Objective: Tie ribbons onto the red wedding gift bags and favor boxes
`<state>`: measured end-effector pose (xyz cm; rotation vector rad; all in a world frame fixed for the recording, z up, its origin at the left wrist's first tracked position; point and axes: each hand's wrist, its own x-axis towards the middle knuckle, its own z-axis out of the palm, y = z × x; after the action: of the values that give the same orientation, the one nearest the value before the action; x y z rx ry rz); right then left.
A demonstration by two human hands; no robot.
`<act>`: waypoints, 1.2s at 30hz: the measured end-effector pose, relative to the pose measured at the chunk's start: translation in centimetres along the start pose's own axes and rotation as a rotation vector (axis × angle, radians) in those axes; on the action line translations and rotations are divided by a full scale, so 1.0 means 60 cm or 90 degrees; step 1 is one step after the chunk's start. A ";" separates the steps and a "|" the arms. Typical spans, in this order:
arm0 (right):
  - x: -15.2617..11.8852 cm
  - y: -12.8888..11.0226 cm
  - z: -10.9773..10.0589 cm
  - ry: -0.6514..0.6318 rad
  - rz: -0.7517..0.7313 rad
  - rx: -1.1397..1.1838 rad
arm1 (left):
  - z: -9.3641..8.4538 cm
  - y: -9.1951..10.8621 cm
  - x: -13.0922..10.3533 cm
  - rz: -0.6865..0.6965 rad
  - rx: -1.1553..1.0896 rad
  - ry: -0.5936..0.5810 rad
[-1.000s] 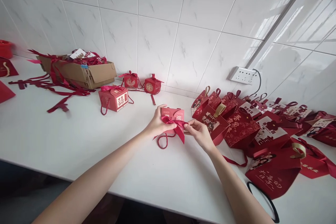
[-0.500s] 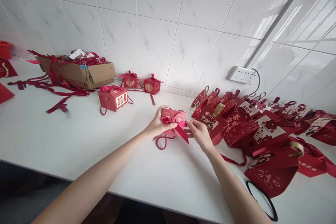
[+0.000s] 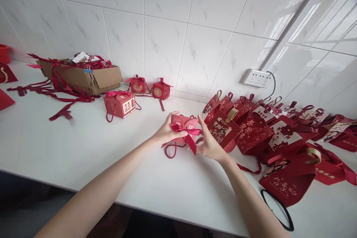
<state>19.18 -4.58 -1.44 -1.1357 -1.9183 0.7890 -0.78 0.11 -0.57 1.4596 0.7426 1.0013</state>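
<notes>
A small red gift box with white lettering sits on the white table, a red ribbon bow tied across it. My left hand grips its left side, the thumb pressed on the bow. At the box's right side my right hand is open, its fingers spread around the corner and near the hanging ribbon tail. Whether those fingers touch the box I cannot tell. A twisted red cord handle loops onto the table in front of the box.
Rows of red gift bags crowd the right side. A black ring-shaped band lies near the front. Other tied boxes stand behind to the left, beside a cardboard box heaped with ribbons. A power strip is on the tiled wall.
My right hand has let go of the bow's right loop and spread its fingers beside the box. The ribbon tail has shifted slightly left. My left hand keeps its grip.
</notes>
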 end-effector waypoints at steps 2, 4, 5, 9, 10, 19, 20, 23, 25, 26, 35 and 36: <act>0.002 0.003 0.003 0.012 -0.002 -0.021 | -0.001 -0.002 0.000 -0.001 -0.007 -0.014; 0.003 0.004 0.002 0.014 0.006 -0.021 | -0.004 -0.003 0.001 -0.010 -0.034 -0.026; 0.004 0.004 0.001 0.013 0.010 -0.017 | -0.007 -0.003 0.002 -0.009 -0.049 -0.029; 0.005 0.000 -0.003 0.010 0.017 0.006 | -0.033 0.003 0.009 0.068 -0.031 0.023; 0.005 -0.001 -0.003 0.008 0.018 0.010 | -0.041 0.008 0.011 0.088 -0.011 0.039; 0.004 -0.003 -0.002 0.005 0.016 0.018 | -0.077 0.053 0.006 0.072 0.151 -0.074; 0.004 -0.004 -0.003 0.003 0.021 0.022 | -0.077 0.054 0.004 0.065 0.177 -0.093; 0.004 -0.006 -0.004 -0.002 0.028 0.025 | -0.078 0.054 0.003 0.063 0.255 -0.111; 0.003 -0.006 -0.004 -0.005 0.027 0.028 | -0.078 0.054 0.003 0.069 0.292 -0.098; 0.003 -0.006 -0.004 -0.005 0.025 0.031 | -0.079 0.054 0.003 0.070 0.302 -0.091; 0.003 -0.011 0.001 -0.009 0.016 0.016 | -0.062 0.051 0.002 0.056 0.222 -0.047; 0.003 -0.011 0.001 -0.006 0.016 0.013 | -0.059 0.049 0.002 0.056 0.216 -0.043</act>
<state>18.81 -4.69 -0.91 -1.1469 -1.9032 0.8280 -4.19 1.37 2.28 1.8237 0.8341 0.9178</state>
